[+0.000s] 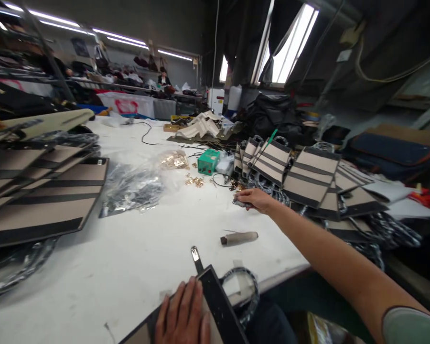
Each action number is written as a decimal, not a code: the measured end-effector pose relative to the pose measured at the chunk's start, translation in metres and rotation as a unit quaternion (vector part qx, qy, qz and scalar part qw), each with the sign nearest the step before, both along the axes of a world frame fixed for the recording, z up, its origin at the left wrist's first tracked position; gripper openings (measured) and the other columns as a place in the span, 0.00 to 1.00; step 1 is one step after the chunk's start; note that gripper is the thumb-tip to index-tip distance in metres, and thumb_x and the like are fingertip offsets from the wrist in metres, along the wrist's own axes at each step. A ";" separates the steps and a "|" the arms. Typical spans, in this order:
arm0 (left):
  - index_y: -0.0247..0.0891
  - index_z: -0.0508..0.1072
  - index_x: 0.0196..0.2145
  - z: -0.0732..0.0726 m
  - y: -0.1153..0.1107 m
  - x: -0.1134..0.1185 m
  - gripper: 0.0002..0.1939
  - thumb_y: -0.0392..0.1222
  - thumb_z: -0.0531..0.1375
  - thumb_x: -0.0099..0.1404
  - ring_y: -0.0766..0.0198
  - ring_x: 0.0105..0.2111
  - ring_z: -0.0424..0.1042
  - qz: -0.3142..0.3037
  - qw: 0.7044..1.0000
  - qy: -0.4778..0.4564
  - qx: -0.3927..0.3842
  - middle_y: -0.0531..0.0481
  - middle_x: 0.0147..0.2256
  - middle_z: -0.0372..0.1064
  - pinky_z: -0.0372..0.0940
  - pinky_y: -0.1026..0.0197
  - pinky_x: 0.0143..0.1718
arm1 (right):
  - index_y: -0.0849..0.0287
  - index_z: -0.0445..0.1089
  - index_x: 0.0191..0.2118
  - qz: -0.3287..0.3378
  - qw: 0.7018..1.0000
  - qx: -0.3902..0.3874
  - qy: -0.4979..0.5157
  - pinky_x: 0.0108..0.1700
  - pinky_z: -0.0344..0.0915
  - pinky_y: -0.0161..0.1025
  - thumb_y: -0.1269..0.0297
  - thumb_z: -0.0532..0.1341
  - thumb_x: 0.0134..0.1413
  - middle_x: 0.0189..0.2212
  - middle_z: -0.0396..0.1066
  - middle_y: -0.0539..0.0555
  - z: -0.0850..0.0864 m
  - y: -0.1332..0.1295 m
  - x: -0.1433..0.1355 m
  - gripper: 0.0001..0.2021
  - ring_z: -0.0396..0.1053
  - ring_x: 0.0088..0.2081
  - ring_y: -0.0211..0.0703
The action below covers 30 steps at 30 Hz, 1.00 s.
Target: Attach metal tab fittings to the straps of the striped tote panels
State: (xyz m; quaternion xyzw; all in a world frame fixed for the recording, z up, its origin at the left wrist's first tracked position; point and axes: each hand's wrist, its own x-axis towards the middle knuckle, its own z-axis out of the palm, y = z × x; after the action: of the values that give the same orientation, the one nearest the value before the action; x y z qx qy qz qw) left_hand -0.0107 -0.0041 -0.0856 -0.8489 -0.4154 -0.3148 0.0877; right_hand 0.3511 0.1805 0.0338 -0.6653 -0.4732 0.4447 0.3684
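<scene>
My left hand (184, 313) lies flat, fingers stretched out, on a beige and black bag panel (220, 306) at the front edge of the table. A black tab (196, 258) with a shiny metal end sticks out from its top, and a plastic-wrapped handle (252, 286) curves off its right side. Further off, my right hand (254, 199) is closed, with its fingertips on a small greyish thing (241, 202) that I cannot make out. Between the hands lies a wrapped grey-brown tool (239, 238) with a dark end.
Bag panels are stacked at the left (46, 200) and right (310, 177). A plastic bag of wrapped parts (132, 188), gold metal pieces (195, 180) and a green box (208, 162) stand mid-table. Far back, a person (164, 78) is at another table.
</scene>
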 end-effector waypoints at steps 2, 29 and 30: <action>0.44 0.48 0.73 0.009 0.000 -0.002 0.41 0.38 0.58 0.66 0.51 0.60 0.67 -0.012 1.000 0.015 -0.019 0.45 0.62 0.68 0.38 0.46 0.72 | 0.62 0.80 0.38 -0.024 0.999 -0.004 -0.040 0.22 0.66 0.29 0.65 0.68 0.49 0.30 0.79 0.54 -0.009 -0.035 0.022 0.09 0.68 0.24 0.35; 0.37 0.63 0.66 0.027 -0.006 0.005 0.31 0.38 0.57 0.65 0.49 0.60 0.65 0.010 1.000 0.016 0.007 0.44 0.61 0.69 0.42 0.44 0.70 | 0.55 0.80 0.48 0.035 0.922 0.052 -0.383 0.48 0.69 0.39 0.60 0.57 0.62 0.42 0.81 0.53 0.049 -0.058 0.032 0.16 0.76 0.43 0.48; 0.37 0.63 0.66 0.026 -0.005 0.005 0.31 0.37 0.58 0.65 0.49 0.60 0.65 0.006 1.000 0.012 0.004 0.43 0.61 0.69 0.43 0.43 0.70 | 0.55 0.80 0.47 0.034 0.926 0.052 -0.371 0.45 0.69 0.38 0.60 0.58 0.62 0.39 0.81 0.52 0.052 -0.054 0.028 0.15 0.77 0.40 0.46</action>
State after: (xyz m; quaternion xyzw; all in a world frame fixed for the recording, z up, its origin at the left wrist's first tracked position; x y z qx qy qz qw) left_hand -0.0052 -0.0093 -0.0595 -0.8499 -0.4178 -0.3059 0.0982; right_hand 0.3792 0.1264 0.0858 -0.7464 -0.6207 0.1532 0.1849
